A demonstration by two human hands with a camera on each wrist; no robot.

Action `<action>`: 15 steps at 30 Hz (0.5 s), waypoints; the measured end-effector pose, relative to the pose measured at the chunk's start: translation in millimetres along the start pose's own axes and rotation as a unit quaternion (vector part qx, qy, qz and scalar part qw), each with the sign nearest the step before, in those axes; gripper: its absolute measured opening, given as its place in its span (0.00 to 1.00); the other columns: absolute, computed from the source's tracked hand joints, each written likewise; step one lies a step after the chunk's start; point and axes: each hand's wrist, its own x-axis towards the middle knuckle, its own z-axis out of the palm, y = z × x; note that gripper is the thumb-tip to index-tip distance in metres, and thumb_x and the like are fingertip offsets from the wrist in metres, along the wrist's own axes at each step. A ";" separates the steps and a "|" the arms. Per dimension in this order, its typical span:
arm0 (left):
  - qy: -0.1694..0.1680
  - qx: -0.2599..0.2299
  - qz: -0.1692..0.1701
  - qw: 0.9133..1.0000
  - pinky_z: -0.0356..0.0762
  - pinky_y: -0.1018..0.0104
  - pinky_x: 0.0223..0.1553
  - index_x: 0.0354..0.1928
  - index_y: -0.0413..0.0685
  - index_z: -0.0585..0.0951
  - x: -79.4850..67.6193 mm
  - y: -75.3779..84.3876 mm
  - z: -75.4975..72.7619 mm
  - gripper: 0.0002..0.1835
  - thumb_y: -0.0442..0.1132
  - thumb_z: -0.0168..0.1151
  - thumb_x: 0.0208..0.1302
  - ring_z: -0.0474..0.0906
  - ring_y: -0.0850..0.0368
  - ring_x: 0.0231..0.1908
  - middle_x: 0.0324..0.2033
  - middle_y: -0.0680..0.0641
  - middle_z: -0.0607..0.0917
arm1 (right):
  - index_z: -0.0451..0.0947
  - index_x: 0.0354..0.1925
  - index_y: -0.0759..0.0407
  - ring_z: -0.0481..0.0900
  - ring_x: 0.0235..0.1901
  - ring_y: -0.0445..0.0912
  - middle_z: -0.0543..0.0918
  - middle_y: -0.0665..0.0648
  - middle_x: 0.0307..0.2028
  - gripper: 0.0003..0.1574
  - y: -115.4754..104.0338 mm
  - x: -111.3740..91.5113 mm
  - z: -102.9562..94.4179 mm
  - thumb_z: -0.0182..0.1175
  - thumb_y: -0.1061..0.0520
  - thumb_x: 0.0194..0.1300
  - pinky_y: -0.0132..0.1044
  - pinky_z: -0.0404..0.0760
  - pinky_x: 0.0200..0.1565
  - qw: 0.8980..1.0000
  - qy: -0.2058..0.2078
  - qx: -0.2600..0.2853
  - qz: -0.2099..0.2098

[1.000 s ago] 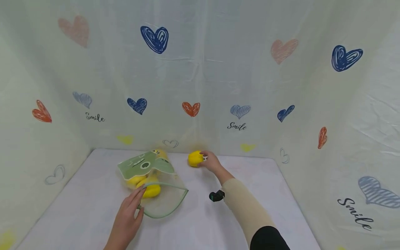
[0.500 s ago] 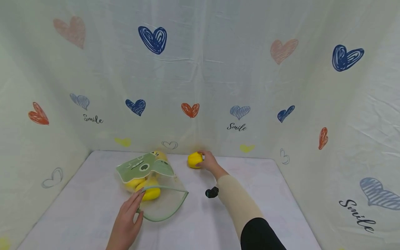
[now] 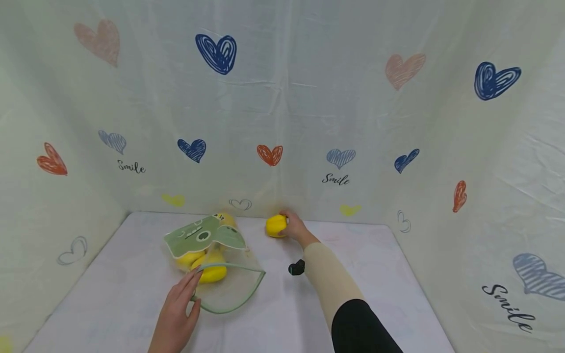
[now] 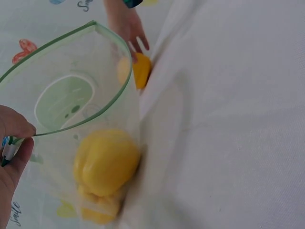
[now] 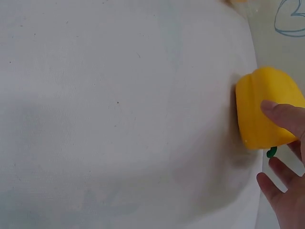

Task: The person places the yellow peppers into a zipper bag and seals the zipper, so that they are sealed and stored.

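A yellow bell pepper (image 5: 261,107) with a green stem lies at the back of the table, near the curtain. My right hand (image 3: 295,229) holds it from the right; in the right wrist view the thumb (image 5: 281,114) lies across its side and two fingers are off it. My left hand (image 3: 177,306) pinches the green-edged rim of a see-through bag (image 3: 231,294) between thumb and finger, as the left wrist view shows. The bag's mouth gapes towards me. Inside are several yellow bell peppers (image 4: 107,162), partly covered by the bag's green cartoon-face print (image 3: 194,240).
A white cloth covers the table (image 3: 353,274). Behind it and at both sides hangs a pale curtain (image 3: 282,108) printed with hearts and "Smile". A small black device (image 3: 296,267) sits on my right wrist, by the beige sleeve (image 3: 331,279).
The right hand's fingers have closed further round the bell pepper, and the forearm has swung slightly left. The pepper stays in about the same spot. My left hand keeps the bag's rim.
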 end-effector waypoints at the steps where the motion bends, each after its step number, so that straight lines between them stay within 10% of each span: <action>1: -0.002 0.000 -0.003 1.000 0.58 0.86 0.51 0.60 0.36 0.75 0.1 0.3 -0.3 0.44 0.15 0.74 0.31 0.73 0.50 0.51 0.61 0.42 0.74 | 0.68 0.66 0.57 0.66 0.63 0.56 0.69 0.60 0.65 0.43 0.2 0.5 -0.1 0.71 0.69 0.53 0.52 0.62 0.67 1.000 0.000 -0.004 0.001; 15: 0.000 -0.004 -0.011 1.000 0.49 0.92 0.54 0.61 0.35 0.74 -0.3 -0.2 -0.7 0.44 0.14 0.73 0.32 0.72 0.47 0.53 0.61 0.41 0.74 | 0.69 0.63 0.57 0.71 0.56 0.55 0.73 0.58 0.61 0.42 10.2 0.0 -2.2 0.74 0.67 0.51 0.51 0.69 0.63 1.000 -0.011 -0.001 -0.020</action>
